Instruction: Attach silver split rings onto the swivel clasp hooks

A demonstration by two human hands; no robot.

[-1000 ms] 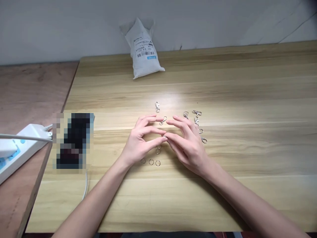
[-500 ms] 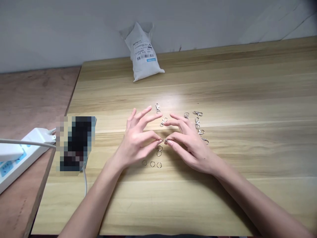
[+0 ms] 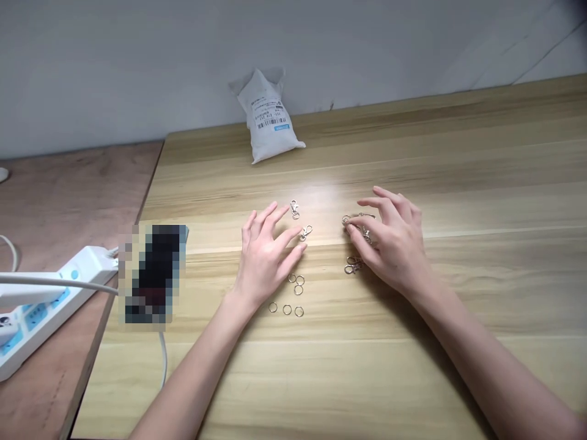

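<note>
I'm reading the worktop as a clock face, its middle lying between the two hands.

The left hand is hanging loosely spread, thumb and forefinger parted, with nothing showing in its grasp. Its forefinger tip is lying right at a clasp toward ten o'clock; whether skin is meeting metal, I can't tell. Another clasp is lying beyond, nearer eleven: shiny, silvery, hook-shaped, with a small loop at its end.

The right hand is curving over at three o'clock, thumb and forefinger nearly meeting on a small metal piece, its other fingers fanning outward. I can't tell whether it is pinching the piece or merely touching it. Its fingers are partly covering more clasps, so I'm not managing a count. Toward four, further metal hooks are lying bunched, their outlines running together.

Six thin, round rings are lying toward seven, three clustering above a loose row of three.

The worktop is showing pale, streaky wood grain. A crinkled white plastic bag is slumping at eleven, its print too small for reading. At nine, blocky blurring is masking a dark phone; beyond it, a white power strip is running out of sight.
</note>
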